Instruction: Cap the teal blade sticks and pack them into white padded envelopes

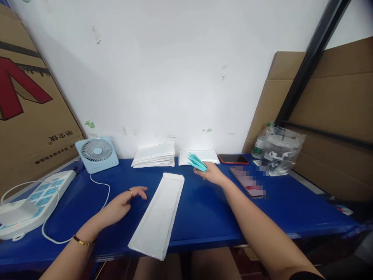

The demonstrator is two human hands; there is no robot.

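Observation:
My right hand [210, 174] grips a bundle of thin turquoise strips [197, 162], fanned out at the far end, above the back of the blue table. What exactly the strips are, I cannot make out. A long, flat white packet [159, 216] lies slanted in front of me, its near end jutting past the table edge. To the left of that packet is my left hand [124, 202], fingers loosely stretched out and holding nothing. Against the wall sit a stack of similar white packets [154, 155] and another low white packet [186, 156], partly behind the strips.
At the left are a light-blue fan [97, 154] and a white power strip [43, 202] with cables. Two phones, one red-edged [233, 159] and one with a lit screen [247, 182], lie right. Beyond them stand a bottle [259, 146] and a clear plastic bag [282, 149]. Cardboard [37, 97] flanks the table.

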